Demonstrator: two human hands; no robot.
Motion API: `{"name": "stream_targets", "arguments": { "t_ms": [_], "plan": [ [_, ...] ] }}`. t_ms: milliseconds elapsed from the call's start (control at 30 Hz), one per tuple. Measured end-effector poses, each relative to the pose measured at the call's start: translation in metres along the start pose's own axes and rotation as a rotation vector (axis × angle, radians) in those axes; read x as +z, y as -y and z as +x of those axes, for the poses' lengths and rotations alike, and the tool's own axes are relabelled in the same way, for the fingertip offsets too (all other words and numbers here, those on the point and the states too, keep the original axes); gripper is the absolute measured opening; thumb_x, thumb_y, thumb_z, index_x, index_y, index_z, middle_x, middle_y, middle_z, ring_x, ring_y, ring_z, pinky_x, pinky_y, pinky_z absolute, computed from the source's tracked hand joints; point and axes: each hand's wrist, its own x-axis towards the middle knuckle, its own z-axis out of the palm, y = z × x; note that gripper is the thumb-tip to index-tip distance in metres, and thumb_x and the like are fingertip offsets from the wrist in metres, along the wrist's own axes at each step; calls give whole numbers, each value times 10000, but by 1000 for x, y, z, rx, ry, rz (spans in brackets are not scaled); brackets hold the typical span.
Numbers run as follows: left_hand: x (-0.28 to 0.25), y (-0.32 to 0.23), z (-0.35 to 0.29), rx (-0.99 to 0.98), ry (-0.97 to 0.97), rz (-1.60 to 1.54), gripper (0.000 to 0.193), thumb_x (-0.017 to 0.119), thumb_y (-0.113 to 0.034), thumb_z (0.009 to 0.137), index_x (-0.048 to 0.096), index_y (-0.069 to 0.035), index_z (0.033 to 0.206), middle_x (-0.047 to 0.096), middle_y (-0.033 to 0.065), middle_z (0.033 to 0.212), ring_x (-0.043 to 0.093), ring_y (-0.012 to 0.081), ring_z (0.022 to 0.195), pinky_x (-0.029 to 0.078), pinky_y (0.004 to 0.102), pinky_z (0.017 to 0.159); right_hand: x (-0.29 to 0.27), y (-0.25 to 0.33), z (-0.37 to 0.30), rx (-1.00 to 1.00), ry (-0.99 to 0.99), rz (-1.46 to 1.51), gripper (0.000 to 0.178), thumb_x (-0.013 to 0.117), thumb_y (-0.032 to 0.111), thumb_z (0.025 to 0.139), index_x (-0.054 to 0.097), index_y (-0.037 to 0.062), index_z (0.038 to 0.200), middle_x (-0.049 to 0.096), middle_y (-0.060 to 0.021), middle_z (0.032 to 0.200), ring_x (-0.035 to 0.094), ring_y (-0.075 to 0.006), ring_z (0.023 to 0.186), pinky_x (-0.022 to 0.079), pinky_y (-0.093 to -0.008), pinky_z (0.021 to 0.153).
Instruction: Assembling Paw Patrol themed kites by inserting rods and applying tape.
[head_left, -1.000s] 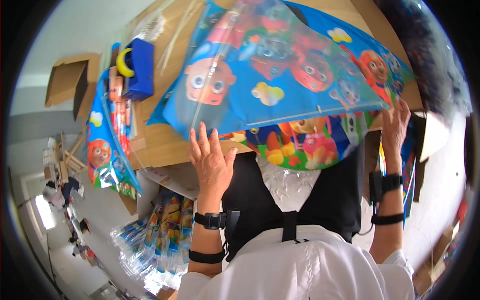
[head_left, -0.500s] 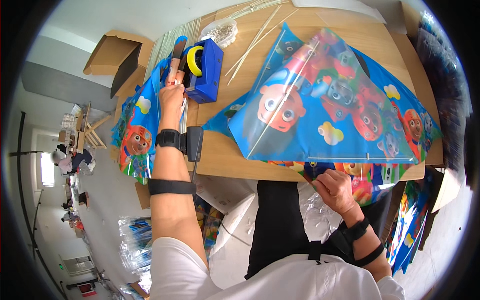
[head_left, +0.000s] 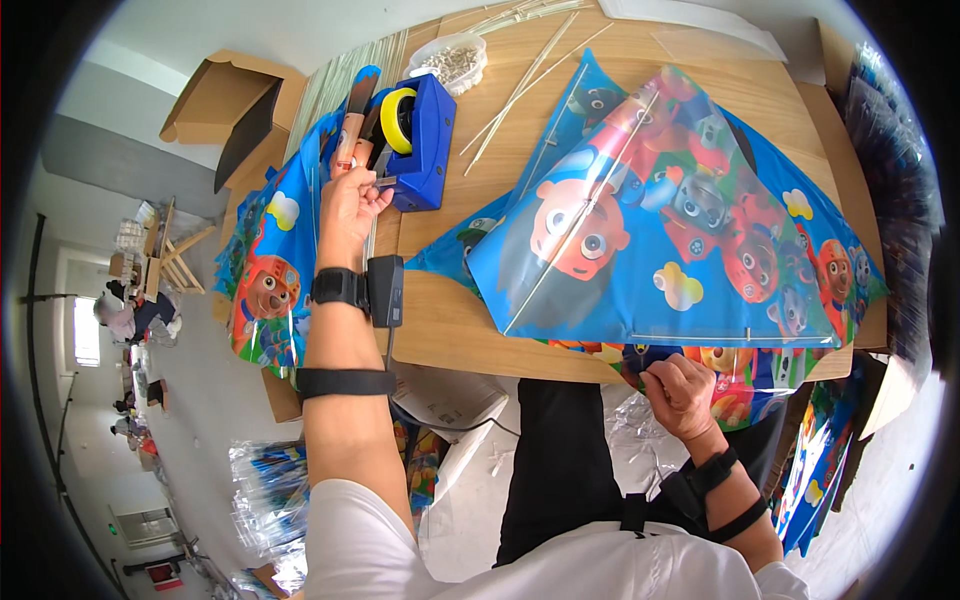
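Observation:
A blue cartoon-printed kite (head_left: 620,250) with thin white rods lies on the table, partly over other printed kite sheets. My right hand (head_left: 680,393) is closed, its fingers curled against the printed sheet (head_left: 738,375) hanging at the table's near edge. Whether it grips that sheet is hidden. At the front of a blue tape dispenser (head_left: 428,150), my left hand (head_left: 352,205) has its fingertips pinched beside the cutting end. What they hold is too small to make out. The dispenser carries a yellow-rimmed roll (head_left: 398,120).
A stack of printed kite sheets (head_left: 268,285) hangs over the table's left edge. Behind the dispenser stands a clear tub of small pale pieces (head_left: 452,65). Thin sticks (head_left: 520,85) lie nearby. An open cardboard box (head_left: 235,105) is at the far left, bagged kites (head_left: 268,490) below.
My left hand has turned, its fingertips now showing beside the dispenser's cutting end. My right hand stays closed at the sheet. The whole view has shifted slightly.

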Motion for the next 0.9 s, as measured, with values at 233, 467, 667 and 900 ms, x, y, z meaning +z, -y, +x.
{"name": "stream_targets", "arguments": {
  "t_ms": [233,467,667,900],
  "plan": [
    [-2,26,-17,-20,-5,-268,184,561,-12,748,464,-77,605,430,42,555,496,188,588,479,457,788,3,-3,-1,-8,-24,2,139,686,31,684,578,69,764,509,-60,620,524,-261,499,420,-351,464],
    [5,40,-20,-31,-55,-452,178,533,-57,780,447,-73,626,419,48,571,501,199,649,463,450,784,2,-3,-1,-13,-27,-10,147,685,33,682,575,72,771,501,-56,617,525,-258,504,421,-350,465],
    [3,42,-23,-359,12,-518,153,519,-81,810,448,-70,675,422,39,620,476,167,611,433,355,660,2,-3,-2,-20,-35,1,153,683,30,681,572,74,777,498,-54,620,522,-256,505,421,-348,466],
    [-3,36,-8,-614,-22,-417,180,514,-92,806,417,-81,655,378,26,602,432,147,553,361,288,519,3,-2,-2,-31,-58,-12,161,685,27,679,574,75,784,504,-56,628,525,-257,506,423,-351,467]
  ]
}}
